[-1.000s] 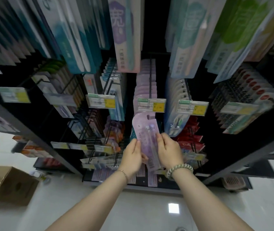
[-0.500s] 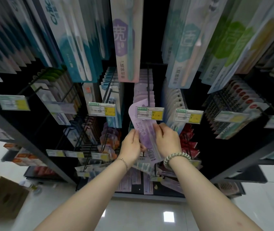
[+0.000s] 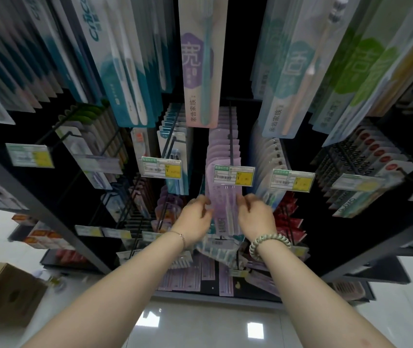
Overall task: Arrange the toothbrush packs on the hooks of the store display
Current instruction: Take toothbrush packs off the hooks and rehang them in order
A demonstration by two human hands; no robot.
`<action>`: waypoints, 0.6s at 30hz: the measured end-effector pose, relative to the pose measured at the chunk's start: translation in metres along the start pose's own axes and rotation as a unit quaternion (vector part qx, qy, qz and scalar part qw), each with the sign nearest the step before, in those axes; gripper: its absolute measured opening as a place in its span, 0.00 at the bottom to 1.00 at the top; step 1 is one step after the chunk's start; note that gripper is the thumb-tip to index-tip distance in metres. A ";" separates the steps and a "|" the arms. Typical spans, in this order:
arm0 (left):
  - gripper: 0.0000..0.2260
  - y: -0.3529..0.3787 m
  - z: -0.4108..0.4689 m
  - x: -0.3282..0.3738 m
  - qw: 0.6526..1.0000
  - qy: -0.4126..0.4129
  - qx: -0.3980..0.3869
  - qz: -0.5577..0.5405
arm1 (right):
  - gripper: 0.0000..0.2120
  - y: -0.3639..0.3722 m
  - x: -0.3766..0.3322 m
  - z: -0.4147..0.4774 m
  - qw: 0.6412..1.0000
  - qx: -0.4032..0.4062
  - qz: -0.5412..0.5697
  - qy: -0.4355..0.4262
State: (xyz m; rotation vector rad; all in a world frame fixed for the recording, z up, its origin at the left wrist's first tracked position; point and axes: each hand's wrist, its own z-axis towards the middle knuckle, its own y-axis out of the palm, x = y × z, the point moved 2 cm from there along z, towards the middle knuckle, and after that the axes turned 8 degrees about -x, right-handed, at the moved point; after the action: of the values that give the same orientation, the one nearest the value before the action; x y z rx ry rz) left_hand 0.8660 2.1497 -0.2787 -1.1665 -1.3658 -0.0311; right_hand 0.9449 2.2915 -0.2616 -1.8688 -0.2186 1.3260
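Note:
A purple toothbrush pack hangs upright in front of the display, its top tucked behind a green and yellow price tag. My left hand pinches the pack's left edge and my right hand pinches its right edge. Behind the tag, a black hook carries a row of several matching purple packs. Whether the held pack's hole is on the hook is hidden by the tag.
Hooks of other toothbrush packs crowd both sides: teal ones to the left, white ones to the right, red packs lower right. Large packs hang overhead. A cardboard box sits on the white floor at lower left.
Both hands raised the purple pack from below the price tag up to it; its top now sits behind the tag at the hook's tip.

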 end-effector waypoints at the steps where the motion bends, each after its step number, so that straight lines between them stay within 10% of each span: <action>1: 0.11 -0.003 -0.001 -0.004 1.000 -0.006 -0.006 0.017 | 0.12 0.000 0.000 -0.002 1.000 0.012 -0.024 0.004; 11: 0.13 -0.042 -0.016 -0.033 0.996 -0.039 -0.012 0.079 | 0.09 0.011 -0.004 -0.017 0.992 0.029 -0.112 0.044; 18: 0.16 -0.065 -0.031 -0.036 0.980 -0.021 0.033 0.197 | 0.11 0.034 -0.045 -0.031 0.956 0.018 -0.278 -0.092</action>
State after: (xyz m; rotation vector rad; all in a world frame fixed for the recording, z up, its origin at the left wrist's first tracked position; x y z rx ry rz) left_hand 0.8371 2.0767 -0.2589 -1.3693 -1.1415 0.3218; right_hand 0.9419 2.2289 -0.2498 -1.4945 -0.7525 1.0909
